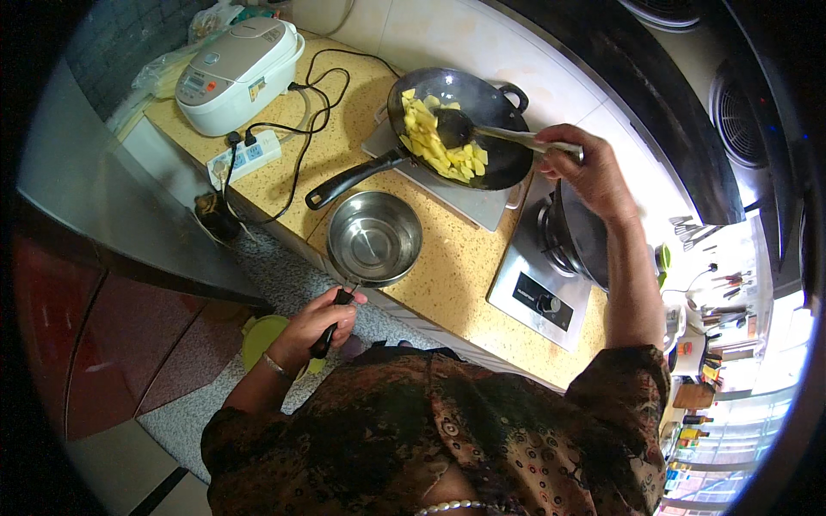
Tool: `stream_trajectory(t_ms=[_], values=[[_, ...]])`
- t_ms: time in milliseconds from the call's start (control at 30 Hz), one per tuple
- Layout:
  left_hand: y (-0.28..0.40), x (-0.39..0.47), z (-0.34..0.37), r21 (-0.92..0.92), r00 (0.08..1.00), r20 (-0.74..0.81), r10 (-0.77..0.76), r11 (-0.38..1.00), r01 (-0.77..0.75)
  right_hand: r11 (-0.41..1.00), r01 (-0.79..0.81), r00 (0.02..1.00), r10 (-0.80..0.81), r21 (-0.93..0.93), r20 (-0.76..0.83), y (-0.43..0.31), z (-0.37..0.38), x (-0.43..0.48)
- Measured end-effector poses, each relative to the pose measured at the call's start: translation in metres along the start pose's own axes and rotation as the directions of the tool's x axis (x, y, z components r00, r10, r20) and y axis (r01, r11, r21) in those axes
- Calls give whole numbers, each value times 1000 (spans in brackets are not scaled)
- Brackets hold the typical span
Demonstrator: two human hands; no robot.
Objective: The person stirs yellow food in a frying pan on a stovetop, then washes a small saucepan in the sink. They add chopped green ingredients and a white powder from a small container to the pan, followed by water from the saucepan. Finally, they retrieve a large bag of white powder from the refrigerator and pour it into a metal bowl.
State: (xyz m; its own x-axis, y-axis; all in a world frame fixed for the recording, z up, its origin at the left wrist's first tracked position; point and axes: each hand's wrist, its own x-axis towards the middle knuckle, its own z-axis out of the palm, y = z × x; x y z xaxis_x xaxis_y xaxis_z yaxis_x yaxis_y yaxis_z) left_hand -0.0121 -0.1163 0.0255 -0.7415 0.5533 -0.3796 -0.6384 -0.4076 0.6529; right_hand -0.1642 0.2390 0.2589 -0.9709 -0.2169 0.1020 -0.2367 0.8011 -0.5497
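My left hand (pixel 326 322) grips the black handle of a small stainless steel saucepan (pixel 374 238). Only a shiny bare bottom shows inside the pan, which is by the front edge of the counter. With my right hand (pixel 584 164) I hold the long handle of a ladle (pixel 510 133). Its dark bowl dips into a black wok (pixel 490 90) among yellow chopped pieces (pixel 445 145), which look like potato. The wok sits on a flat portable cooktop (pixel 452 193), its long black handle pointing toward the front left.
A white rice cooker (pixel 239 77) stands at the back left, beside a power strip (pixel 245 157) with looping black cords. To the right, a steel gas stove (pixel 542 303) carries a second dark pan (pixel 584 232). A range hood (pixel 619 84) overhangs the back right. Below is a green basin (pixel 261 338).
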Motion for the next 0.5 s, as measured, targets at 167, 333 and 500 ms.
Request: stream_trajectory(t_ms=[167,333,500], values=[[-1,4,-2,-3,1000,18,-18,1000,18,983,-178,980,173,-50,-93,2,-44,5],[-1,8,-2,16,999,52,-12,1000,11,890,-299,953,300,344,51,44,-61,11],[-5,11,-9,32,998,67,5,999,-7,663,-129,967,249,738,-55,55,19,15]])
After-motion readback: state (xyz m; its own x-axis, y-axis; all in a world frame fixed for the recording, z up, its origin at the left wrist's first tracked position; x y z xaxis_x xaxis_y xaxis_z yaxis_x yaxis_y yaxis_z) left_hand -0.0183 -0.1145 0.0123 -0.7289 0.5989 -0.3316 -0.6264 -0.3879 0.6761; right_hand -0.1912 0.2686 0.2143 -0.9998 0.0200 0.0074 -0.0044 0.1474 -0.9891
